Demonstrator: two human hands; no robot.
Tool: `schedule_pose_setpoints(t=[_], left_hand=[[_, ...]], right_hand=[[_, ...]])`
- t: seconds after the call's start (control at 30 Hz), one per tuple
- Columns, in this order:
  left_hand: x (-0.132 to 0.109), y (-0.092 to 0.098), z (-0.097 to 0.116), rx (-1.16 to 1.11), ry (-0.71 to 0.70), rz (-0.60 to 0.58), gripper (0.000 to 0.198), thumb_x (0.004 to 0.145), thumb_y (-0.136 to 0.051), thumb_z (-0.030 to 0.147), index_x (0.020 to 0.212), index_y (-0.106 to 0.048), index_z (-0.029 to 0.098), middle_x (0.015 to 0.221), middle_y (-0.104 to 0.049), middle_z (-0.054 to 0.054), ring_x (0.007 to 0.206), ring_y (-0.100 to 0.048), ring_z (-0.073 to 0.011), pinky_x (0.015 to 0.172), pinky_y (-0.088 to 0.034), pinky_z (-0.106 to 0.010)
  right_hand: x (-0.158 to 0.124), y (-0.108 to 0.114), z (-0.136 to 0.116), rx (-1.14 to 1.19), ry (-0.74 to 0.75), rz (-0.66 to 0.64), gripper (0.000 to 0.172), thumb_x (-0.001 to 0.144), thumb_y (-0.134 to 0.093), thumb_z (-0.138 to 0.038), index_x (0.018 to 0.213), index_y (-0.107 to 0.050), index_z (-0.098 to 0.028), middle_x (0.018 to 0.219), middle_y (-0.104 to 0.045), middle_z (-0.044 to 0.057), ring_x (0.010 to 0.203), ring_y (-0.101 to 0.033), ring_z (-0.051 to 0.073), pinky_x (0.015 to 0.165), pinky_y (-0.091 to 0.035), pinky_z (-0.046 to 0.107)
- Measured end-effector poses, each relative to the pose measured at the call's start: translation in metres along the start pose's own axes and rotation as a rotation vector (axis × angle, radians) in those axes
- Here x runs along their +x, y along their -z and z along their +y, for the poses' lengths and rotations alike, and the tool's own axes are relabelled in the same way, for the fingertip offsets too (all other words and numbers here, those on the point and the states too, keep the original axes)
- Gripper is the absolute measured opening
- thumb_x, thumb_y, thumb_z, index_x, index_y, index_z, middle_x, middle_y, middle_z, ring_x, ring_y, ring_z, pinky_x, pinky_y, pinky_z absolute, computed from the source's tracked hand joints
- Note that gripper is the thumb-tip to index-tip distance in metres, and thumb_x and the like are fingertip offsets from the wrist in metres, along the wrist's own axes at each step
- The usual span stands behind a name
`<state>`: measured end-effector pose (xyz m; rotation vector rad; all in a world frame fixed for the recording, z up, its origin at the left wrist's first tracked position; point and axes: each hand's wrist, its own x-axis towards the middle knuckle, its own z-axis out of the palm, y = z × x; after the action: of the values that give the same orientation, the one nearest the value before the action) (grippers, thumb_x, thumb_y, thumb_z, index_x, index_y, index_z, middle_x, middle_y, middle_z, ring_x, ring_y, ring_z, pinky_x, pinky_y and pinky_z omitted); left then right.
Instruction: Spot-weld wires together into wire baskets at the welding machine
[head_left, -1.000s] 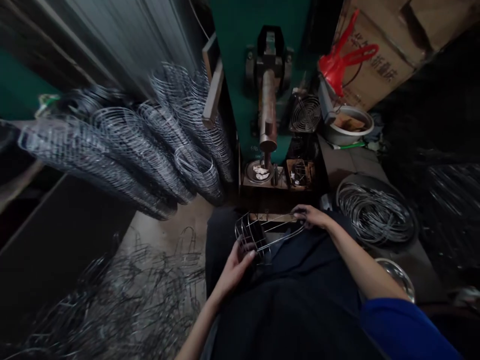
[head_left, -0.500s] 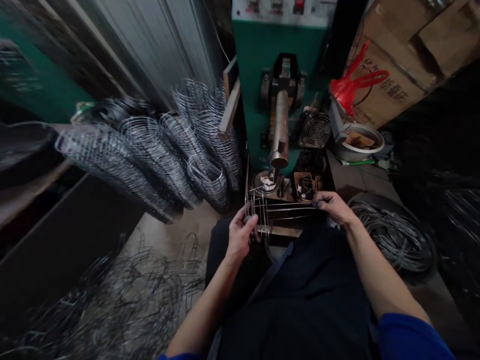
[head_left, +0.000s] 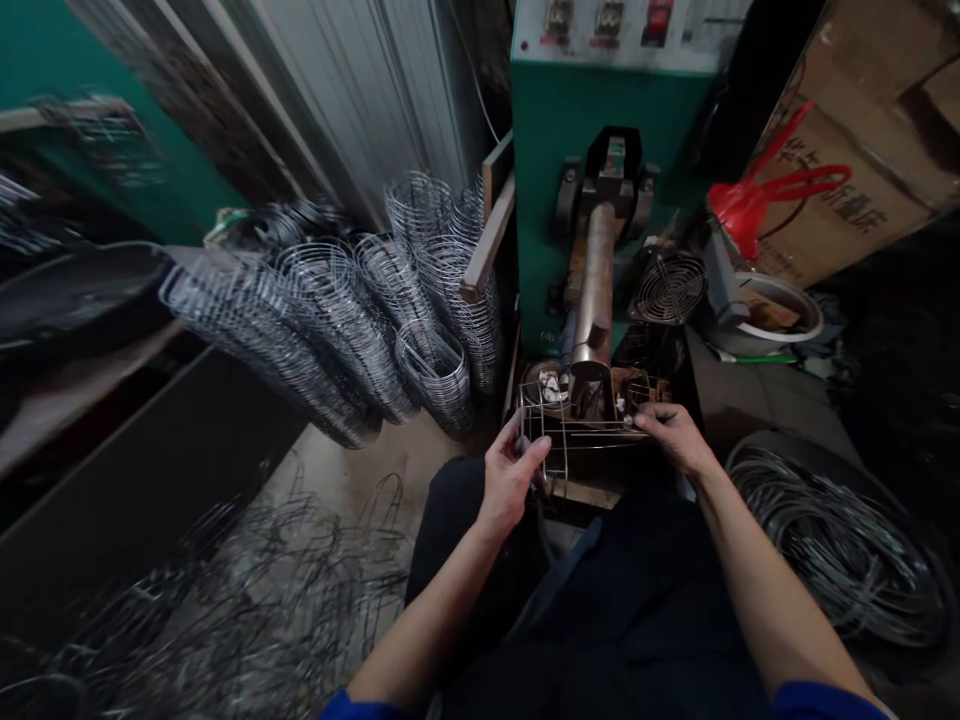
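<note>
A thin wire frame (head_left: 566, 436) spans the gap between my hands, above my lap and in front of the green machine (head_left: 544, 110). My left hand (head_left: 512, 470) grips its left end, where several wires cross, with the thumb on the near side. At the frame's right end my right hand (head_left: 673, 436) pinches the long wires between thumb and fingers. The machine's round metal arm (head_left: 596, 290) points down just behind the frame. What lies under the arm's tip is partly hidden.
Stacks of wire rings (head_left: 330, 330) stand at the left. Loose bent wires (head_left: 285, 590) cover the floor at lower left. A wire coil (head_left: 840, 540) lies at the right, below a bowl (head_left: 780, 345) and a red bag (head_left: 742, 215). A wooden bar (head_left: 487, 245) juts out beside the machine.
The view has swung left, so the surroundings appear further right. The wire frame has tilted, and its crossed end shows differently in my left hand. Both hands still hold it.
</note>
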<state>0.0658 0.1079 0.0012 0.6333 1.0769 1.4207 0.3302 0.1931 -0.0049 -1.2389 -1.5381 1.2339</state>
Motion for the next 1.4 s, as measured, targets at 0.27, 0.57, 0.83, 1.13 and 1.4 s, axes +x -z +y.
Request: schedule_pose_setpoints(t=[0.27,0.57,0.83,1.13,1.4], left_hand=[[0.015,-0.007,0.004,0.002,0.002,-0.003,0.08,0.071,-0.085,0.04,0.142,-0.055,0.018,0.059,-0.045,0.01,0.039,-0.041,-0.0049,0.036,-0.044,-0.02],[0.025,-0.015,0.004,-0.01,-0.024,0.002,0.075,0.07,-0.086,0.037,0.137,-0.059,0.016,0.061,-0.051,0.008,0.044,-0.047,-0.005,0.039,-0.045,-0.017],[0.028,-0.018,0.003,-0.023,0.017,-0.021,0.083,0.07,-0.086,0.041,0.142,-0.053,0.015,0.058,-0.046,0.01,0.037,-0.044,-0.006,0.032,-0.045,-0.02],[0.031,-0.012,-0.002,-0.014,0.028,-0.011,0.081,0.069,-0.086,0.041,0.139,-0.056,0.017,0.06,-0.045,0.01,0.041,-0.044,-0.0041,0.038,-0.047,-0.018],[0.016,-0.004,-0.01,-0.02,-0.005,-0.06,0.068,0.076,-0.081,0.041,0.135,-0.058,0.017,0.076,-0.064,0.002,0.056,-0.057,-0.0083,0.048,-0.053,-0.019]], right_hand=[[0.015,0.003,0.001,-0.033,-0.006,0.021,0.067,0.072,-0.074,-0.071,0.053,-0.034,-0.021,0.058,-0.03,-0.003,0.058,-0.027,0.013,0.056,-0.025,0.028],[0.022,0.01,0.011,-0.002,-0.019,0.027,0.067,0.07,-0.077,-0.07,0.052,-0.036,-0.02,0.058,-0.03,-0.003,0.057,-0.026,0.012,0.055,-0.022,0.028],[0.025,0.01,0.007,0.011,-0.018,0.044,0.068,0.068,-0.078,-0.071,0.052,-0.037,-0.02,0.057,-0.03,-0.003,0.056,-0.028,0.013,0.055,-0.024,0.028],[0.025,0.011,0.014,-0.007,-0.001,0.088,0.062,0.071,-0.078,-0.067,0.055,-0.04,-0.021,0.059,-0.035,-0.002,0.057,-0.033,0.014,0.055,-0.03,0.028],[-0.007,-0.003,0.017,-0.004,0.218,0.249,0.036,0.088,-0.069,-0.052,0.075,-0.055,-0.022,0.092,-0.06,0.006,0.089,-0.055,0.024,0.081,-0.044,0.034]])
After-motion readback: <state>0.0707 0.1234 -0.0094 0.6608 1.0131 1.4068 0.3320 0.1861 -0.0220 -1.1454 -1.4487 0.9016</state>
